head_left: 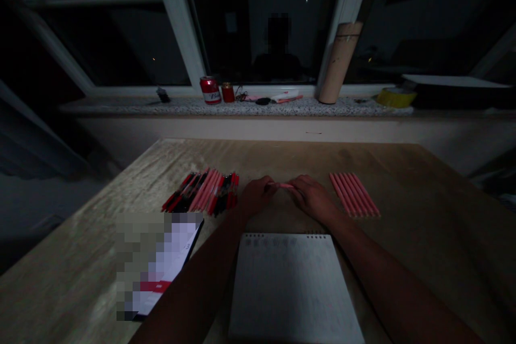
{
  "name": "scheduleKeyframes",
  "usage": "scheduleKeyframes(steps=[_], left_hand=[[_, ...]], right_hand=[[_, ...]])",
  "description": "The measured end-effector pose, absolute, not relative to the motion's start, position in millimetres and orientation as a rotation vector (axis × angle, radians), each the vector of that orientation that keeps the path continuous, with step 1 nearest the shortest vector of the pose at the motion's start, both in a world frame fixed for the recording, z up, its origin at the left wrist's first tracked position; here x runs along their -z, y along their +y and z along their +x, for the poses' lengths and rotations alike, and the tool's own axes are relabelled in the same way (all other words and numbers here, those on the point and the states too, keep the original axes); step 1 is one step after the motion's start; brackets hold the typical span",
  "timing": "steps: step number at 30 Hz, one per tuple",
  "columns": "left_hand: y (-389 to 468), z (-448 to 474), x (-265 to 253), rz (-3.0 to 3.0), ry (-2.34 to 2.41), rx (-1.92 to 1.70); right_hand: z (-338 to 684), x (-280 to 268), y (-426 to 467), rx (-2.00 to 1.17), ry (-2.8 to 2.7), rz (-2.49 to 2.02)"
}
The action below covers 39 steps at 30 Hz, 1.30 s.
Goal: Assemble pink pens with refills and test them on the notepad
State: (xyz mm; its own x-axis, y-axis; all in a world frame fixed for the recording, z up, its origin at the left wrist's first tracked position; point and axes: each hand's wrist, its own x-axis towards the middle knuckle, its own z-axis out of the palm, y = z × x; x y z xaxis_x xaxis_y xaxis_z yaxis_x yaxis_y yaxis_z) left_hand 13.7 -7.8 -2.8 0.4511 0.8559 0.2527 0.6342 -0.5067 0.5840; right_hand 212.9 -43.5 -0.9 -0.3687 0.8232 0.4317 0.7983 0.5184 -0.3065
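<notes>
Head view: the left hand (257, 196) and the right hand (312, 196) are meeting over the tabletop (427, 258), midway between its left and right edges, the fingers of each pinching a slim pink pen (285, 186) at opposite ends. Toward the far left corner, a spread of red, black and pink pens (205, 191) is lying just beside the left hand. Toward the far right corner, a neat row of pink pens (355, 195) is resting near the right hand. A white spiral-bound notepad (292, 285) is lying between the forearms, and a lit, partly pixelated phone (173, 255) is sitting nearer the left edge.
</notes>
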Motion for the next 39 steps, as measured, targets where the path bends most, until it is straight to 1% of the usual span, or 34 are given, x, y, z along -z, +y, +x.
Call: scheduleKeyframes(steps=[8, 27, 39], left_hand=[[-9.3, 13.9, 1.3, 2.238, 1.268, -0.78], [-6.3, 15.3, 5.3, 2.335, 1.301, -0.749], [-10.1, 14.7, -0.2, 2.257, 1.178, -0.823]], right_hand=[[213.2, 0.8, -43.2, -0.06, -2.227, -1.337], [213.0, 2.6, -43.4, -0.051, -2.241, -1.314], [213.1, -0.1, -43.8, -0.068, -2.234, -1.337]])
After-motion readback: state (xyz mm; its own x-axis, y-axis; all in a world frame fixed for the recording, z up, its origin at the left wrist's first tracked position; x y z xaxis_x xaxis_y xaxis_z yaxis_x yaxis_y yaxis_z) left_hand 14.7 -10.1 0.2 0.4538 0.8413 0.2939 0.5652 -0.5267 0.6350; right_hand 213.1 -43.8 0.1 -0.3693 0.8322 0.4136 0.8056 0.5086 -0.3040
